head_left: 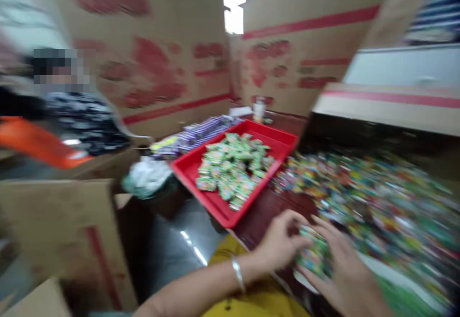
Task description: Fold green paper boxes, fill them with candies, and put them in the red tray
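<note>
Between my two hands is a small green, multicoloured packet (313, 254), blurred by motion. My left hand (280, 243), with a silver bangle on its wrist, is closed with thumb and fingers at the packet's left edge. Fingers of my right hand (345, 269) curl round its right side and also grip it. Just beyond is a red tray (233, 219) heaped with similar green packets (233, 161). To the right lies a wide pile of small colourful wrapped pieces (362, 192); its single pieces are too blurred to tell apart.
Striped purple packs (204, 132) lie behind the tray, near a small bottle-like container (258, 110). Large printed cardboard sheets (161, 49) stand around the dark red table (264, 209). At left are a white bag (149, 175), a cardboard box (57, 240) and another person (86, 120).
</note>
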Demonstrator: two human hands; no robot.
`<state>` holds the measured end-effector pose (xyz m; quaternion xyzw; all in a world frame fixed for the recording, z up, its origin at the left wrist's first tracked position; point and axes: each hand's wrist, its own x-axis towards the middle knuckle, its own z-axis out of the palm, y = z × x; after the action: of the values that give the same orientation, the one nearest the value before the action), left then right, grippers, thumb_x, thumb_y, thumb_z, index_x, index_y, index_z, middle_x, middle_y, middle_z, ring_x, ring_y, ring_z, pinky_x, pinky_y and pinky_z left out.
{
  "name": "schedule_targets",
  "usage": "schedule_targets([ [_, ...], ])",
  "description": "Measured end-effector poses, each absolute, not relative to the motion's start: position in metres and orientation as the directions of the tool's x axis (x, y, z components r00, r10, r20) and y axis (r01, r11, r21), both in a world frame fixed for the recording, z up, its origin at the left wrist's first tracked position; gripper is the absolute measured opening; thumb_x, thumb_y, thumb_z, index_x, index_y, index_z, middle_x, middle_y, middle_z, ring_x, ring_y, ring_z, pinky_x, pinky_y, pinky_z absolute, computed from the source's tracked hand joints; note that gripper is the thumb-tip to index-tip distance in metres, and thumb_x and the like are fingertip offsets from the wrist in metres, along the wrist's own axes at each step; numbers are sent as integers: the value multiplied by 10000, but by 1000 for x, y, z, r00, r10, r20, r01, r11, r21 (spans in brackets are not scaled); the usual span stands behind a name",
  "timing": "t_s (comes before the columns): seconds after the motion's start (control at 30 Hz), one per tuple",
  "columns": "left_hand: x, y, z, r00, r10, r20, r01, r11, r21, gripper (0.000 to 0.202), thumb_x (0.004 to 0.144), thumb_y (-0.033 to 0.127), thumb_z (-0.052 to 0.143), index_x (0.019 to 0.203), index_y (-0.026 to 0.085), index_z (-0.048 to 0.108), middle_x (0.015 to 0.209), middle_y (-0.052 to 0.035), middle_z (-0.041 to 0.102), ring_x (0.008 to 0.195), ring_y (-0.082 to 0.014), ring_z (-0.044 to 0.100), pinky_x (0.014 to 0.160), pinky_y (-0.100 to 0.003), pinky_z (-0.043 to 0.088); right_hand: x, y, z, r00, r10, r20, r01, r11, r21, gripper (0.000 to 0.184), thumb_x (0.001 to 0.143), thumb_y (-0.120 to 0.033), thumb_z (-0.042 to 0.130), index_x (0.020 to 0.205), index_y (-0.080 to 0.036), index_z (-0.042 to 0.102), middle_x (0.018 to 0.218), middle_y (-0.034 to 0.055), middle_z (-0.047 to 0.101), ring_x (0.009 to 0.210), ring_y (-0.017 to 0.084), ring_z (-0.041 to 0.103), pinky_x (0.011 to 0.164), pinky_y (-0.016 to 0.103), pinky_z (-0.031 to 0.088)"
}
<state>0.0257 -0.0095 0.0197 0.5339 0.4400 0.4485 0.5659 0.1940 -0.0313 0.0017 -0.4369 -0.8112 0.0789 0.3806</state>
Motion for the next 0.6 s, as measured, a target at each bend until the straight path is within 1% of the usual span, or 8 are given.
schedule_targets([
  [0.07, 16, -2, 14, 371, 928, -30, -36, 47, 998, 300, 674, 241, 792, 859, 166, 568, 884, -17, 642, 851, -158, 612, 786, -270, 500, 200, -47, 13, -375, 870, 320, 674, 493, -550, 699, 714, -313, 799, 1338, -236, 494, 1449, 130, 473, 1332, 338, 450, 1092, 497, 419],
  [0.17, 3, 13, 3, 537, 815, -218, 28, 241, 970, 369, 696, 275, 783, 875, 189, 472, 733, 58, 557, 527, -56, 492, 478, -166, 415, 215, -37, 20, -428, 902, 62, 601, 335, -725, 979, 615, -379, 864, 1458, -268, 380, 1458, 114, 484, 1314, 312, 490, 1064, 448, 448],
  [0.2, 0, 14, 2, 561, 780, -277, 41, 308, 950, 391, 716, 298, 767, 929, 200, 454, 734, 65, 545, 481, -47, 471, 428, -158, 394, 224, -30, 19, -365, 930, 41, 592, 266, -761, 964, 636, -394, 849, 1465, -264, 374, 1408, 120, 537, 1258, 301, 543, 995, 427, 495],
  [0.27, -5, 10, 2, 567, 741, -359, 41, 411, 911, 451, 753, 323, 728, 1069, 214, 426, 775, 54, 554, 471, -63, 517, 416, -182, 441, 246, -14, 13, -102, 994, 49, 648, 104, -754, 659, 769, -392, 739, 1362, -237, 499, 1198, 111, 672, 1055, 266, 656, 798, 365, 549],
  [0.3, -7, 7, 2, 559, 736, -382, 27, 444, 896, 489, 761, 317, 716, 1133, 215, 415, 821, 34, 571, 508, -83, 568, 452, -213, 494, 256, -5, 9, 39, 997, 68, 716, 19, -698, 454, 828, -392, 674, 1241, -222, 591, 1069, 96, 712, 936, 249, 682, 731, 342, 535],
  [0.37, -9, 4, 3, 543, 738, -400, -7, 481, 877, 532, 762, 281, 699, 1207, 205, 418, 917, -9, 594, 607, -120, 645, 559, -274, 564, 272, 12, 1, 129, 990, 58, 824, -74, -561, 221, 892, -401, 586, 970, -220, 685, 843, 49, 728, 749, 218, 679, 655, 307, 481],
  [0.47, -10, 9, -2, 535, 749, -391, -37, 483, 875, 467, 761, 227, 665, 1190, 179, 488, 1003, -44, 600, 737, -154, 674, 667, -306, 580, 274, 30, -8, 126, 992, -17, 928, -124, -352, 358, 918, -494, 535, 731, -222, 675, 684, 28, 687, 645, 202, 645, 581, 286, 399],
  [0.6, -11, 7, -7, 424, 836, -349, -9, 389, 921, 300, 761, 236, 624, 1039, 145, 557, 941, -47, 614, 776, -163, 630, 646, -282, 557, 247, 43, -10, 120, 992, -40, 979, -125, -163, 250, 855, -435, 677, 763, -202, 689, 853, 68, 701, 754, 209, 658, 612, 285, 432],
])
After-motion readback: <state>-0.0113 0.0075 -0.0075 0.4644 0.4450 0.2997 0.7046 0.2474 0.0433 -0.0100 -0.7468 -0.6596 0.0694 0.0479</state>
